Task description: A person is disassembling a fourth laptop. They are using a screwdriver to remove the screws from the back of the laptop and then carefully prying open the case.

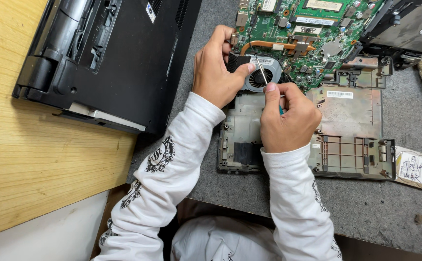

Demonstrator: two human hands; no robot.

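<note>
Head-camera view looks straight down on a grey work mat (365, 208), and every place below is given from the round cooling fan (261, 77) near the top centre. Far to the fan's left lies a pale wooden tabletop (22, 154), and on it, closer to the fan, a closed black laptop (109, 58) rests underside up, with a small white rectangular sticker at its upper edge. Just left of the fan is the left hand (216, 72); its fingers are curled round the fan's black housing and its thumb presses on the fan's rim, holding it steady. A thin metal screwdriver (261, 71) slants across the fan, its tip at the fan's upper left. Just below the fan, the right hand (288, 118) has its fingers closed tightly round the screwdriver's handle, thumb on the shaft. Both arms wear white sleeves with dark printed patterns. Above and to the right of the fan spreads a green circuit board (312, 34), with a copper heat pipe running from the fan across it and white rectangular labels on the parts at its top edge. Below and right of the fan sits a grey plastic laptop base (351, 130), bearing a small white barcode strip near its top. Far right and lower lies a hard drive (416, 169) with a white label that is handwritten.
</note>
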